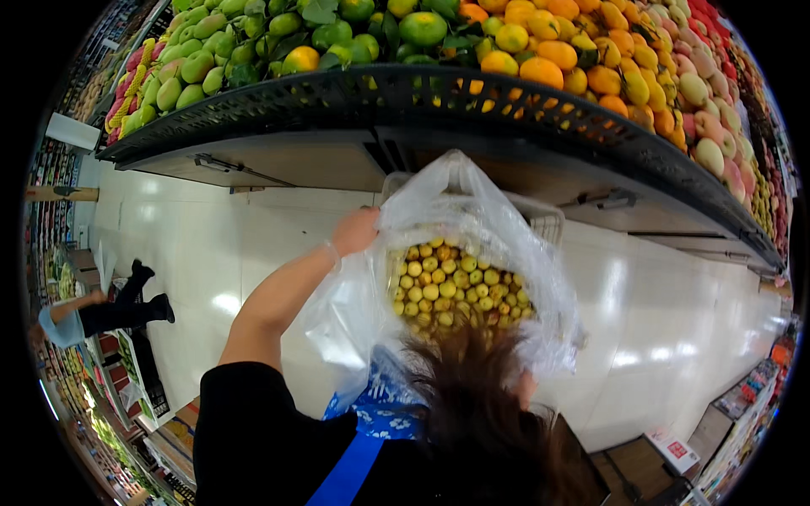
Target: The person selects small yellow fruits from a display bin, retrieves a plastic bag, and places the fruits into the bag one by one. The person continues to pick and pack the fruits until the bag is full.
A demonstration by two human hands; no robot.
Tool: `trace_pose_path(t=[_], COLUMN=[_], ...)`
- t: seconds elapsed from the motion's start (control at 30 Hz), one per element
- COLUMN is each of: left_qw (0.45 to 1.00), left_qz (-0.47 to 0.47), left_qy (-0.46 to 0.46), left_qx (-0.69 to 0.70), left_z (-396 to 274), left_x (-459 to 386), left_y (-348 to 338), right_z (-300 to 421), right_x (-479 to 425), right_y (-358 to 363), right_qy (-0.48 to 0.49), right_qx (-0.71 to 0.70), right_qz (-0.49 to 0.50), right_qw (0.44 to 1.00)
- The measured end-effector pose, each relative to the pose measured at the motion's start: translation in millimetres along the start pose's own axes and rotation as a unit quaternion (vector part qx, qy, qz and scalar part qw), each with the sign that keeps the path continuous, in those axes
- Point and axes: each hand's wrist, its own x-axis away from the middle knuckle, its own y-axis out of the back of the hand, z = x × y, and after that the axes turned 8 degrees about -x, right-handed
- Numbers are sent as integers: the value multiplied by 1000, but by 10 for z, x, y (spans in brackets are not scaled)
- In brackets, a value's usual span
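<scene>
A clear plastic bag (468,183) lies draped, wide-mouthed, around a basket full of small yellow-green fruit, perhaps jujubes (446,288). My left hand (355,231) grips the bag's left edge, and a bracelet circles that wrist. On the near right, my right hand (526,387) shows only in part beside the crumpled plastic; hair and the bag hide its fingers. The rim of a pale plastic basket (547,212) shows behind and under the bag, near the display's cabinets. Below the bag is a blue floral apron (386,405). My hair covers the near part of the fruit.
Ahead runs a black slatted display rim (380,82) with green pears (196,66), green citrus, oranges (541,73) and apples or peaches (709,126) behind it. A person in dark trousers (120,310) is at the far left. A wooden cabinet (633,471) with a white box stands at the lower right.
</scene>
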Motion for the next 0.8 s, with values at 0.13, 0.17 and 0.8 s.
trace_pose_path(t=[0.13,0.17,0.8], left_qw=[999,1000,1000], left_qz=[-8,-11,-19], left_qy=[15,14,18], left_qx=[27,22,10], left_z=[51,38,-51], left_x=[23,52,121], left_y=[-117,-145,39], right_z=[-16,131,159], right_x=[-55,50,-39], right_y=[0,-202,-305], right_qy=[69,61,152], right_qx=[55,19,72], right_qz=[14,3,-106], right_qw=[996,998,980])
